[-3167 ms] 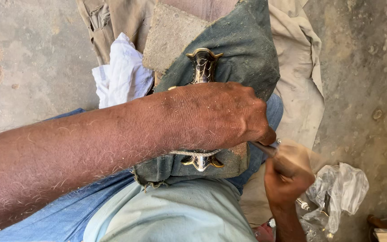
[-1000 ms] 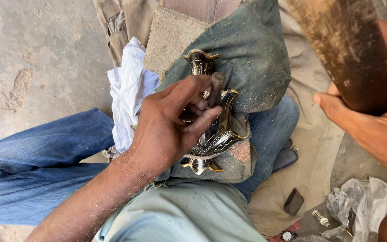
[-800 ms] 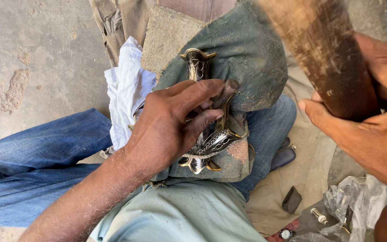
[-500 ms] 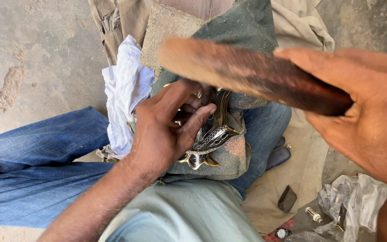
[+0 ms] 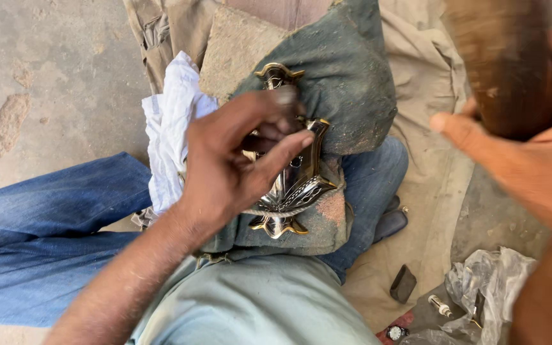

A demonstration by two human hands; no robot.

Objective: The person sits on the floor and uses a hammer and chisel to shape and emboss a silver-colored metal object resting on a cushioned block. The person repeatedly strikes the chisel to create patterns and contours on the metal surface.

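Observation:
A shiny silver and gold metal ornament (image 5: 292,185) lies on a dusty grey-green cloth pad (image 5: 346,83) over my thigh. My left hand (image 5: 237,160) rests on the ornament, thumb and fingers pinching something small against it that I cannot make out. My right hand (image 5: 531,160) is raised at the right edge, shut on a thick brown wooden mallet (image 5: 506,64) that is blurred and held up, apart from the ornament.
A white rag (image 5: 170,140) lies left of the pad. Beige cloth (image 5: 429,147) covers the ground at right, with a small dark block (image 5: 404,283), a crumpled clear plastic bag (image 5: 487,287) and small bits beside it. My legs are in blue jeans (image 5: 52,217).
The mallet swung down across the ornament half a second ago and is now lifted back up to the right. My left hand stays on the ornament.

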